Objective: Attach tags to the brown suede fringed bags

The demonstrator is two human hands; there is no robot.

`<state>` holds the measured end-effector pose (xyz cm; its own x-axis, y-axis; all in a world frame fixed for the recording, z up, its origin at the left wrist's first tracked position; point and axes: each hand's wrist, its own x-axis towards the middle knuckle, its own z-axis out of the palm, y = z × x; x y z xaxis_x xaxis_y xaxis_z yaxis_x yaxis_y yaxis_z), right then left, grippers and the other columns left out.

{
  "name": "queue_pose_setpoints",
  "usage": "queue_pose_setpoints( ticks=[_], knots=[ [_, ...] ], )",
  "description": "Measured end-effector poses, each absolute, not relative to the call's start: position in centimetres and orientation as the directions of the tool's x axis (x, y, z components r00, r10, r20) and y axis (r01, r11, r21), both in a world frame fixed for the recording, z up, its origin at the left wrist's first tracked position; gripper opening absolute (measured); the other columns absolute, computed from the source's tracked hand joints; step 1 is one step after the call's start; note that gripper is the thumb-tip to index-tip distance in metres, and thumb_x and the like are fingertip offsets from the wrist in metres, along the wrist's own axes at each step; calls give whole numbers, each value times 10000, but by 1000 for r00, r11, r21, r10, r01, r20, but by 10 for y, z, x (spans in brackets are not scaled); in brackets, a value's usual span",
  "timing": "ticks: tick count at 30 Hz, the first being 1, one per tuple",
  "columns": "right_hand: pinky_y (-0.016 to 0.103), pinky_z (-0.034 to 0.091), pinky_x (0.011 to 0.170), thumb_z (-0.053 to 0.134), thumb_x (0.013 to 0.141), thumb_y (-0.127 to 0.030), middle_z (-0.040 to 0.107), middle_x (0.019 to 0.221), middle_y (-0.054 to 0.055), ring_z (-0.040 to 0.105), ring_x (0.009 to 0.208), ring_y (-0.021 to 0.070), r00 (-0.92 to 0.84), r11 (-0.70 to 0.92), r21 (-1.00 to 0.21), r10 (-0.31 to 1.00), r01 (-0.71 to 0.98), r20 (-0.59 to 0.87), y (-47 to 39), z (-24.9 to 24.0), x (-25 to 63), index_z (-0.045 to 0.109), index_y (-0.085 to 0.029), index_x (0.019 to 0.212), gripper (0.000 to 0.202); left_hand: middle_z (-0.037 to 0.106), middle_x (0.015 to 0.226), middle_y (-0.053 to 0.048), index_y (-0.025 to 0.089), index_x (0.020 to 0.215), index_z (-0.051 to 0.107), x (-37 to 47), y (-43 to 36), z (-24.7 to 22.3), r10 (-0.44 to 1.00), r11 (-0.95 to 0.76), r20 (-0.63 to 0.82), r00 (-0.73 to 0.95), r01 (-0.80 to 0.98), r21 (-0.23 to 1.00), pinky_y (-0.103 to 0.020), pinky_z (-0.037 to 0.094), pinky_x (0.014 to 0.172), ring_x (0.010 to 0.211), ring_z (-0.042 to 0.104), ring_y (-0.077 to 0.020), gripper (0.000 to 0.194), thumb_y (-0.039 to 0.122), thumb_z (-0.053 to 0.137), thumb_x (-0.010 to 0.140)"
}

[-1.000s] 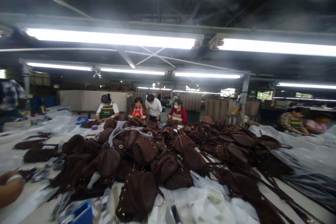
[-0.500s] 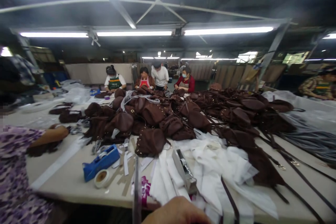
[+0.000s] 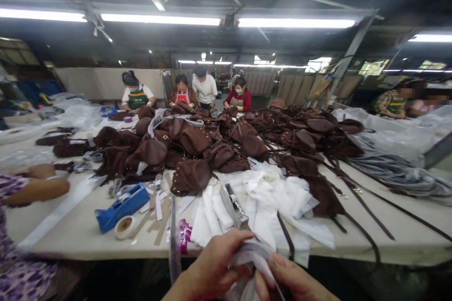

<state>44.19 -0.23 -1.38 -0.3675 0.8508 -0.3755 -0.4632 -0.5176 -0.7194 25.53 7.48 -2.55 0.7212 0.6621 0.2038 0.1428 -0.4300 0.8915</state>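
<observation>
where one hand showed, two have come up: left hand (image 3: pixel 213 263) and right hand (image 3: pixel 294 275) pinch a filmy whitish sheet (image 3: pixel 249 258) between them, near the table (image 3: pixel 81 242) edge. i'd say they're handling its folds; next wants light, even tension.

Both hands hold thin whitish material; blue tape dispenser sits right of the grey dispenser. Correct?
No: the blue tape dispenser sits left of the grey dispenser, as the head view shows. The left hand and right hand do hold the thin whitish material.
</observation>
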Motion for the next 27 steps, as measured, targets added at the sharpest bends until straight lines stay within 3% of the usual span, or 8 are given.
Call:
queue_pose_setpoints(
  ticks=[5,10,15,19,21,23,25,27],
  knots=[
    [161,401,433,751,746,-467,572,584,-55,496,420,55,-329,-355,-606,931,-712,-159,24,6,437,615,-187,758,311,608,855,-58,200,885,637,265,68,-65,882,-330,248,402,150,932,-277,441,782,818,549,-186,357,460,398,937],
    [389,523,922,762,738,-452,737,1046,48,662,1040,219,-24,-3,-650,999,-760,24,59,32,427,717,-243,934,290,491,638,0,176,680,536,262,71,-90,896,-134,99,433,50,990,-248,376,600,609,454,-127,541,674,412,853],
    [410,534,936,748,761,-419,757,1033,47,711,946,229,248,297,-799,950,-523,191,89,21,419,740,-253,929,236,418,519,45,184,692,480,252,72,-93,854,97,-85,513,2,995,-220,221,442,461,336,-79,645,828,455,698],
    [351,593,834,602,893,-336,767,982,41,732,877,213,218,434,-896,887,-93,407,101,-7,425,721,-253,979,169,392,527,56,178,677,489,240,75,-87,860,95,-97,501,29,995,-219,206,451,476,328,-73,677,854,457,663],
    [329,582,858,541,919,-230,749,1071,59,712,970,218,38,616,-752,767,236,640,104,-17,430,691,-259,1084,225,376,501,67,174,697,512,235,76,-85,839,146,-140,526,30,989,-221,193,441,451,318,-70,687,857,456,657],
    [308,571,871,495,913,-138,735,1108,90,692,1025,218,-219,780,-425,563,459,797,108,-21,434,635,-235,1200,334,374,481,69,162,705,542,231,76,-84,825,180,-171,539,36,983,-225,197,441,442,328,-72,703,858,457,655],
    [293,574,843,441,913,-94,742,1069,116,701,988,209,-437,842,-142,406,520,803,111,-22,434,591,-193,1251,383,382,467,64,151,683,560,228,76,-81,825,187,-188,534,57,981,-231,201,441,435,338,-74,725,867,461,635],
    [272,575,767,373,928,-80,752,943,111,712,858,188,-578,851,-47,394,523,715,114,-25,431,620,-165,1172,358,397,462,61,147,651,565,223,77,-72,842,218,-218,494,57,974,-232,203,440,430,338,-71,709,853,503,620]
  ],
)
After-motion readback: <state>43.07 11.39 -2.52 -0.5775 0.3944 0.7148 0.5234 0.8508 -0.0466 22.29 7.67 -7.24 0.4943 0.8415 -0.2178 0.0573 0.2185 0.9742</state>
